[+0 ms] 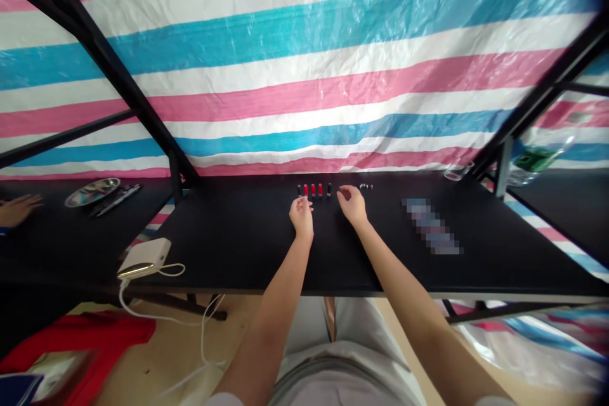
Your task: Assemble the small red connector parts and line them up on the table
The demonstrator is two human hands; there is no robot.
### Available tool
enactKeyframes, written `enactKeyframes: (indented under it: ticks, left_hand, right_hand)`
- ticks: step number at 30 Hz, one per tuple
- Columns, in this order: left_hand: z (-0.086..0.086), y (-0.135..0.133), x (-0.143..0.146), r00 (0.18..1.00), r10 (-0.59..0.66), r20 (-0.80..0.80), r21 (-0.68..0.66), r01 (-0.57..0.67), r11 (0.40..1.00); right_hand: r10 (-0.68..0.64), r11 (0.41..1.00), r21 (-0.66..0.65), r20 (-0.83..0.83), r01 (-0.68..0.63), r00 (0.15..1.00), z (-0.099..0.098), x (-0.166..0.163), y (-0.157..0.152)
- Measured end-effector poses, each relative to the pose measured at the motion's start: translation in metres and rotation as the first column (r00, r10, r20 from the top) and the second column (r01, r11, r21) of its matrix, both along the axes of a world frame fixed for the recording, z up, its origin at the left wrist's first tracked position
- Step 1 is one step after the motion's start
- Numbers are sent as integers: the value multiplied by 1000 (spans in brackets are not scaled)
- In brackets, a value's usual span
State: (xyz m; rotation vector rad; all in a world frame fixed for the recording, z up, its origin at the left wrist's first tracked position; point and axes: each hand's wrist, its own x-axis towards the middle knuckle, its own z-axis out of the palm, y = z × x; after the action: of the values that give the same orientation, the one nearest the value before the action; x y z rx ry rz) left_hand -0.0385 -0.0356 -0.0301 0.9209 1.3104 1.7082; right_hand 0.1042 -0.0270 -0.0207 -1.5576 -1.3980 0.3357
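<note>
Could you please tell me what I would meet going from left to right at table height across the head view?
Co-worker's hand, round dish, white box, left hand, right hand, blurred strip.

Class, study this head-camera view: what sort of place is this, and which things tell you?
Probably a makeshift indoor workspace: a black tabletop on a dark metal frame, with a pink, white and blue striped plastic tarpaulin hung behind it.
</note>
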Motion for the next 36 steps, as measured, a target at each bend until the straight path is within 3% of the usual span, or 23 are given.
enactKeyframes:
  ticks: [2,6,18,36]
  left_hand:
    - [1,-1,0,1000,6,3,3,-6,1000]
    - [5,-4,0,1000,20,4,-3,-20,1000]
    - [6,-6,2,999,34,-9,-9,-34,999]
    - [4,-6,2,1000,24,1,-13,-24,1000]
  right_hand:
    - [-5,996,88,-115,15,993,-4,3,-12]
    - [-27,993,109,-184,48,982,-10,3,-25]
    - [5,986,165,-161,22,987,-13,0,-28]
    - [6,994,113,-124,8,992,-12,0,-28]
